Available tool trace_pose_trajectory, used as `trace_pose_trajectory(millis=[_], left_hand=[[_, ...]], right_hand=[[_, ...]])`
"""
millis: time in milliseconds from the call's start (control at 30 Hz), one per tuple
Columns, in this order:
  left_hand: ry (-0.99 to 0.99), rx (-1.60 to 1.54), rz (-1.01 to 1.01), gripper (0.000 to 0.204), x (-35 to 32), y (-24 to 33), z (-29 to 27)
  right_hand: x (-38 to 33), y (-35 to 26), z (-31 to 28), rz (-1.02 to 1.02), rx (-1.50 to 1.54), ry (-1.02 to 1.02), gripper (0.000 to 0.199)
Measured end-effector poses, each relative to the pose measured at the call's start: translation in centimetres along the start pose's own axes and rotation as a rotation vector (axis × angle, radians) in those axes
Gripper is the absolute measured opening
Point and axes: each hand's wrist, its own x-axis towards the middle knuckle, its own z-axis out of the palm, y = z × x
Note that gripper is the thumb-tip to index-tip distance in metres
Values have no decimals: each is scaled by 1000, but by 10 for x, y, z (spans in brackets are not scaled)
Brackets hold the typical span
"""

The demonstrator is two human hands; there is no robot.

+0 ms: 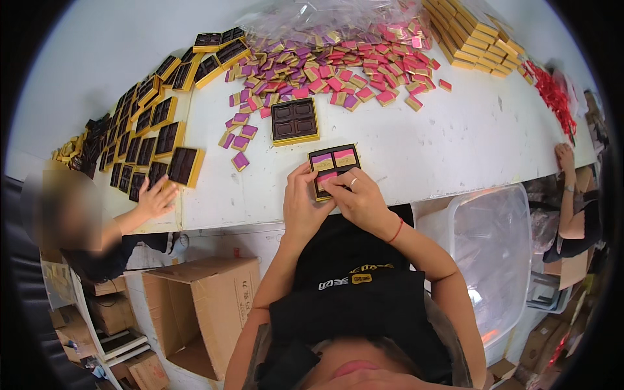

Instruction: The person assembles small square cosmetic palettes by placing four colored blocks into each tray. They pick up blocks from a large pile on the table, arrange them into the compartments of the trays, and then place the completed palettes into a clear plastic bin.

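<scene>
At the table's near edge my left hand (301, 200) is closed round the left side of a small black box with gold edges (357, 153). Its two far compartments hold a purple wrapped piece (321, 162) and a pink wrapped piece (344, 156). The fingers of my right hand (361, 200) pinch another pink wrapped piece (326, 177) at the near left compartment. My fingers partly cover the near right compartment. Just beyond stands a box with a dark four-compartment insert (294, 119), with no wrapped pieces in it.
Loose wrapped pieces (338, 71) heap up at the back under clear plastic (325, 23). Boxes with dark inserts (149, 123) crowd the left, near a co-worker's hand (156, 199). Gold boxes (474, 39) are stacked back right; red ribbons (552, 97) lie near another person's hand (564, 157).
</scene>
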Motion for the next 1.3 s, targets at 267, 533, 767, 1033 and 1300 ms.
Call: trace_pose_trajectory(millis=[267,533,767,1033,1300], left_hand=[[66,38,128,50,-13,-9,-3],[100,114,287,35,-14,-14,-5],[44,143,336,30,-8,-12,-12],[36,118,270,29,-6,-11,-10],[101,110,289,28,-6,-10,-8]], right_hand=[[-12,-15,-18,-4,-203,-231,44],[-22,-9,-23,28,-120,-320,52],[12,25,-46,139,250,-269,37],[100,159,-13,169,-290,-234,18],[77,147,-45,677,451,-183,23]])
